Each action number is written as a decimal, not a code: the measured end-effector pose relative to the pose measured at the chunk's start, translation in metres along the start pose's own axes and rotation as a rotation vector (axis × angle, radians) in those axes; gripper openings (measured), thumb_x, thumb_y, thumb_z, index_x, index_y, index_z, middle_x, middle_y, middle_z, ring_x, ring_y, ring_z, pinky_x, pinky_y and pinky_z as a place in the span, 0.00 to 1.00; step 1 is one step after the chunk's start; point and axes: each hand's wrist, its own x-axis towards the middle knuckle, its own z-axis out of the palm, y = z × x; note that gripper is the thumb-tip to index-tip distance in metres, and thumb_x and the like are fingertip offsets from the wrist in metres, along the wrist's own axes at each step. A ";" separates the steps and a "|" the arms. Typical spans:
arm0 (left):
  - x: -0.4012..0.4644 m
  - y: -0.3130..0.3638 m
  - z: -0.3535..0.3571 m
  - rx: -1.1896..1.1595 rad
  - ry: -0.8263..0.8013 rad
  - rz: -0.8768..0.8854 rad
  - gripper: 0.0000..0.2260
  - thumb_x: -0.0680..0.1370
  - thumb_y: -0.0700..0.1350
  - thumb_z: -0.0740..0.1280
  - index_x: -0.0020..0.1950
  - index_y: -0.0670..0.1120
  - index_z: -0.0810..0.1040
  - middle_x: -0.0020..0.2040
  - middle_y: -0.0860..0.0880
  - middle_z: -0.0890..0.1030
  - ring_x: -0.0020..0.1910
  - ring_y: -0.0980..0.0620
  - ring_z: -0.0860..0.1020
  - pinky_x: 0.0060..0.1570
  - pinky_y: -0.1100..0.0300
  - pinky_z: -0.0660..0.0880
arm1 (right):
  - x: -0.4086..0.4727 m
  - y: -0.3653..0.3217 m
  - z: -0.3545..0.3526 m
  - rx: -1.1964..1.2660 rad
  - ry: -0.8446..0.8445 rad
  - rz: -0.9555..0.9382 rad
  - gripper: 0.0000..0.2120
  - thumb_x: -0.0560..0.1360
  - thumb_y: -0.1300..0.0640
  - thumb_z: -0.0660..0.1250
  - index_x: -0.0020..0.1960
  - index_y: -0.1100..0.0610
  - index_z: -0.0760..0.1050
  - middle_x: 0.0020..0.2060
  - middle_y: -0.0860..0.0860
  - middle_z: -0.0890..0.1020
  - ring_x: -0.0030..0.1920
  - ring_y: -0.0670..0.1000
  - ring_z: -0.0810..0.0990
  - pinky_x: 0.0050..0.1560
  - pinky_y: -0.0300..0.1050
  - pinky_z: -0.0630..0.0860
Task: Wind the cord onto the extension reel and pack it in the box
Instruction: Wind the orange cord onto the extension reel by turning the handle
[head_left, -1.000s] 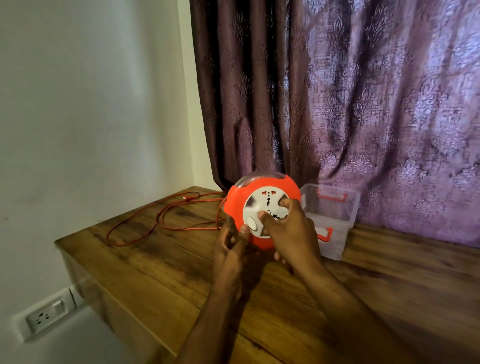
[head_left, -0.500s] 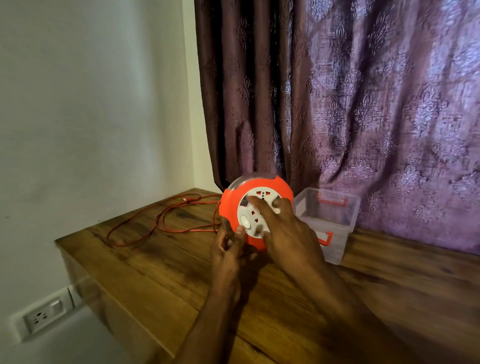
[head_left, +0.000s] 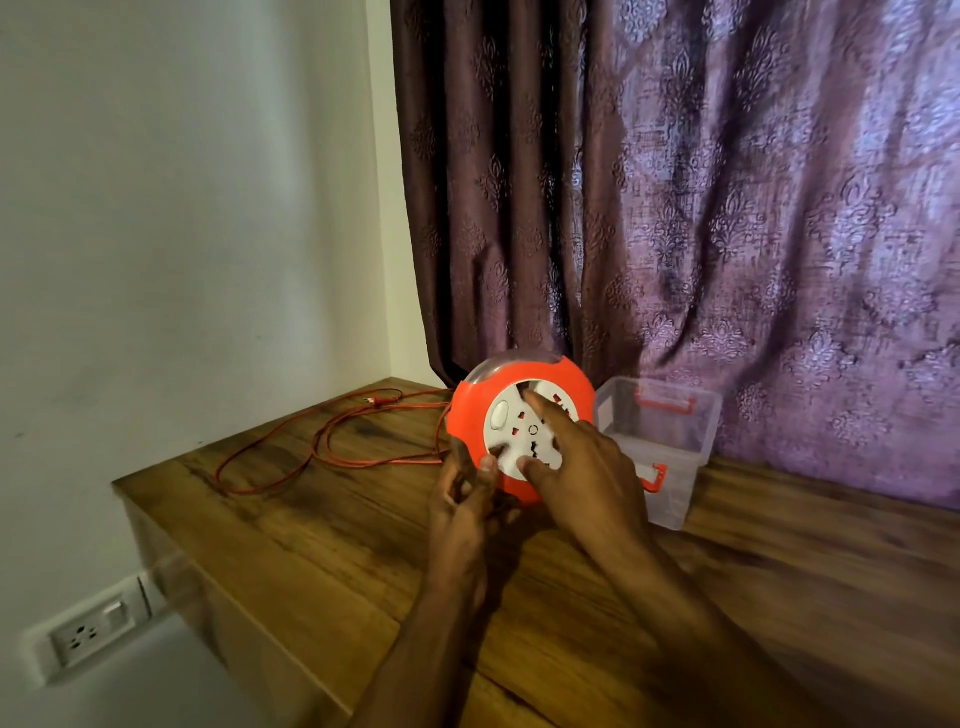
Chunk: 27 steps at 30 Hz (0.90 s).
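One orange extension reel is stood on edge on the wooden table, just left of one clear plastic box. The reel's lower near rim is gripped by the left hand, thumb pressed on the front. The right hand is laid on the white socket face with fingers spread and extended. One orange cord is looped loosely at far left. No legible writing is noted.
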 end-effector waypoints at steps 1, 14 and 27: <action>0.001 -0.001 -0.001 0.007 0.005 0.005 0.20 0.72 0.53 0.74 0.64 0.55 0.82 0.60 0.43 0.86 0.54 0.41 0.87 0.46 0.47 0.84 | 0.001 0.000 -0.001 0.044 0.006 0.026 0.32 0.74 0.48 0.68 0.73 0.34 0.58 0.59 0.51 0.79 0.57 0.56 0.78 0.54 0.48 0.75; 0.008 -0.008 -0.009 0.009 0.040 0.015 0.22 0.66 0.60 0.78 0.58 0.57 0.84 0.34 0.54 0.82 0.31 0.58 0.80 0.37 0.55 0.81 | 0.001 0.001 -0.008 -0.095 0.081 -0.139 0.25 0.77 0.52 0.64 0.72 0.42 0.63 0.62 0.49 0.77 0.56 0.57 0.79 0.53 0.52 0.77; 0.007 -0.006 -0.007 0.009 0.047 0.003 0.23 0.70 0.54 0.75 0.65 0.52 0.81 0.51 0.44 0.88 0.39 0.55 0.86 0.37 0.55 0.83 | 0.000 0.003 -0.003 -0.321 -0.145 -0.201 0.36 0.78 0.55 0.64 0.73 0.31 0.48 0.78 0.50 0.48 0.65 0.60 0.74 0.60 0.55 0.74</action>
